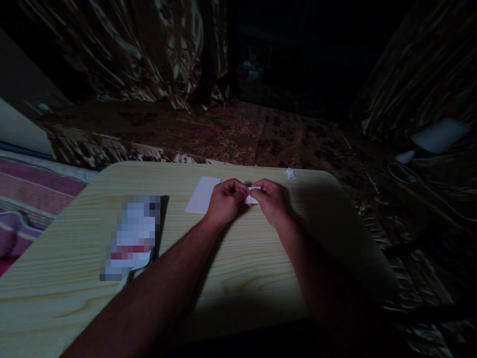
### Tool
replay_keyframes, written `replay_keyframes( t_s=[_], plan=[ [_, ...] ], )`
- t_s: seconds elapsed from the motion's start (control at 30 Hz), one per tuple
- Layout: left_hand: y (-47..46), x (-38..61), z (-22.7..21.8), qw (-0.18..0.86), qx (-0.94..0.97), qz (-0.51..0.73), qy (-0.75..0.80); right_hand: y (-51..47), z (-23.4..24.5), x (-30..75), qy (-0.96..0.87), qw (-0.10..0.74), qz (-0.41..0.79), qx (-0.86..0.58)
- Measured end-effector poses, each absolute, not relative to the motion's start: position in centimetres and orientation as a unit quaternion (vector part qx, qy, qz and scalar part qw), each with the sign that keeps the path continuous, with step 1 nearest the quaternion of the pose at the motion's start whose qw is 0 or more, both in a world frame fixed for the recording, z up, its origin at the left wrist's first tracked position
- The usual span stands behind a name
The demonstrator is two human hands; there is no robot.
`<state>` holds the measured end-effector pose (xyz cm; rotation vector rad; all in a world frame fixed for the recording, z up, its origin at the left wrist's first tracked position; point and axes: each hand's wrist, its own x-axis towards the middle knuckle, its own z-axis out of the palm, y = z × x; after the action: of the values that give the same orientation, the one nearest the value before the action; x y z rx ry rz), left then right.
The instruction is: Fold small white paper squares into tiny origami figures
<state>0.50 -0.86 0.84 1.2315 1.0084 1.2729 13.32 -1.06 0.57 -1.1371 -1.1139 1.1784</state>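
Note:
Between my two hands is a small piece of white paper [254, 198], pinched at both sides. My left hand [228, 201] is closed, its thumb and fingers on the paper's left edge. Closed on the right part of the same paper is my right hand [271, 199], thumb on top. The fingertips beneath the paper are hidden. A flat white sheet of paper [201, 195] lies on the table just left of my left hand, partly covered by it. Beyond my right hand, near the far edge, rests a small folded paper star [290, 173].
The pale wood-grain table [238, 278] has rounded far corners. A pixelated phone-like device [132, 236] stands or lies at the left, seemingly on a support. A white lamp [439, 135] is at the far right. Patterned curtains [164, 49] hang behind, and a striped cloth [33, 191] is at left.

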Motion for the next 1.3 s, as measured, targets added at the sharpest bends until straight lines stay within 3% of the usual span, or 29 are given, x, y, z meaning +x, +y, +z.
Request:
replay_keyframes(
  t_s=[0.23,0.47,1.07,1.3],
  plan=[
    [-0.9,0.7,0.5,0.522,0.531,0.53,0.405,-1.1,1.1,13.7,-0.512,0.555,0.412,-0.509],
    [-0.8,0.6,0.8,0.491,0.472,0.578,0.449,-1.1,1.3,13.9,-0.467,0.527,0.53,-0.473],
    [-0.4,0.5,0.8,0.552,0.437,0.577,0.414,-0.6,0.8,14.4,-0.49,0.54,0.484,-0.484],
    [-0.2,0.4,0.3,0.521,0.433,0.592,0.435,-0.5,0.9,14.3,-0.466,0.581,0.443,-0.5]
  ],
)
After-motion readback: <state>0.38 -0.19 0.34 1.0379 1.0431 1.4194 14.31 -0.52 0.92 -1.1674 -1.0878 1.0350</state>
